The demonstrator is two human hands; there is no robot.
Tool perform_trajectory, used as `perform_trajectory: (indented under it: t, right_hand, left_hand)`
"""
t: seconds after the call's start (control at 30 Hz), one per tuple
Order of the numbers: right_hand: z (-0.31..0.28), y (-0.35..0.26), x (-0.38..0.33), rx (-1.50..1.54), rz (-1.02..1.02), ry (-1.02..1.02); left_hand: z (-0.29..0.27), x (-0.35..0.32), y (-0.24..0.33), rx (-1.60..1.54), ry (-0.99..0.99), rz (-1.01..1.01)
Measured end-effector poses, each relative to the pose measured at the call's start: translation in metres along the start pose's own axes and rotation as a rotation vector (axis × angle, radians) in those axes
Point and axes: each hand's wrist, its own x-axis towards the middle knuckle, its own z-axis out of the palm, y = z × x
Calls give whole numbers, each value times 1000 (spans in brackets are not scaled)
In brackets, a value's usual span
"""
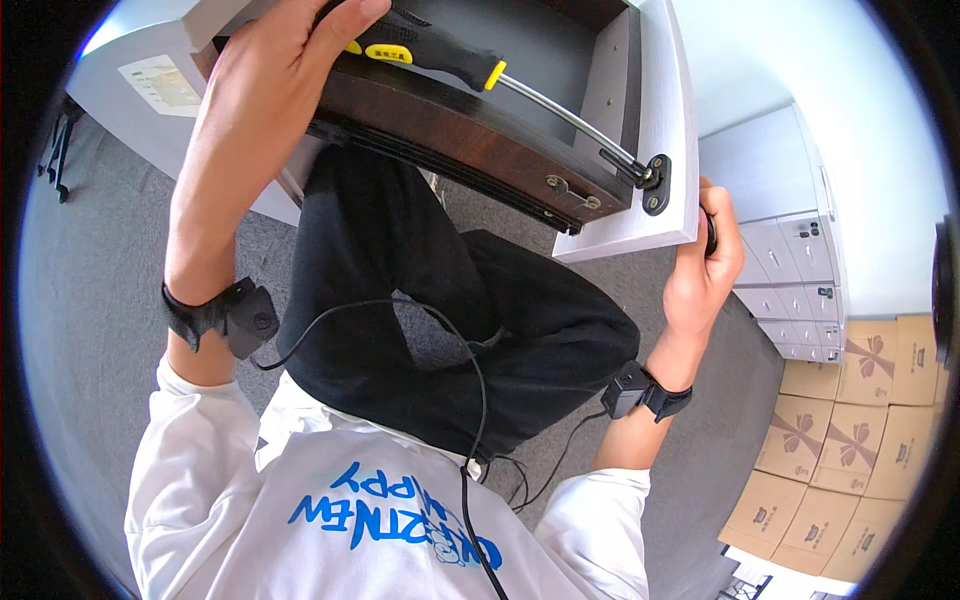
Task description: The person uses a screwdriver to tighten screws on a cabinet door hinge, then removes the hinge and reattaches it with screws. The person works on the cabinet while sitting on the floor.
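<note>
Soft white shirt [380, 520] nearest. Left hand [282, 50]: wrist bent, thumb extended, fingers wrapped round the handle end of 1 black-and-yellow screwdriver [494, 76], fingertips cropped. Far: dark wood-grain drawer [470, 125]; slim round metal shaft [570, 122] slants right, tip at oval black fitting [656, 192] on pale flat front panel [668, 70]. Right hand [703, 275]: fingers curled, grasping rounded black knob [711, 236], partly hidden. Right: brown cardboard cartons [797, 437].
</note>
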Motion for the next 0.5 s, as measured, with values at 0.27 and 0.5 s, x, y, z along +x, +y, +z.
perform_trajectory:
  t: [0.27,0.5]
  right_hand:
    - [4,0,-3,26,34,21]
    - [6,5,-5,26,64,56]
  left_hand:
    - [5,-5,-5,-350,67,210]
    - [6,-8,-25,-482,94,93]
